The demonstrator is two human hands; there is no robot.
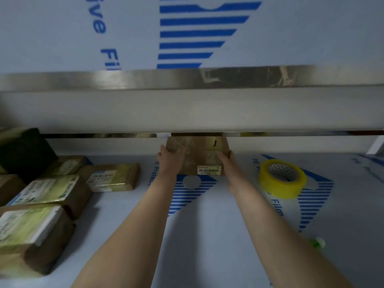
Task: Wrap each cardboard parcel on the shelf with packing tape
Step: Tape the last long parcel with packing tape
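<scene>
A brown cardboard parcel point(199, 154) with a small barcode label on its near side rests at the back of the lower shelf, partly hidden under the upper shelf's front edge. My left hand point(169, 157) grips its left side and my right hand point(225, 161) grips its right side. A roll of yellow packing tape point(282, 178) lies flat on the shelf to the right of the parcel, apart from both hands.
Several brown parcels with labels and yellowish tape point(49, 190) are stacked at the left, with a dark box point(22, 152) behind them. The upper shelf's metal edge point(187, 80) hangs low overhead. A small green thing point(316, 243) lies near my right forearm.
</scene>
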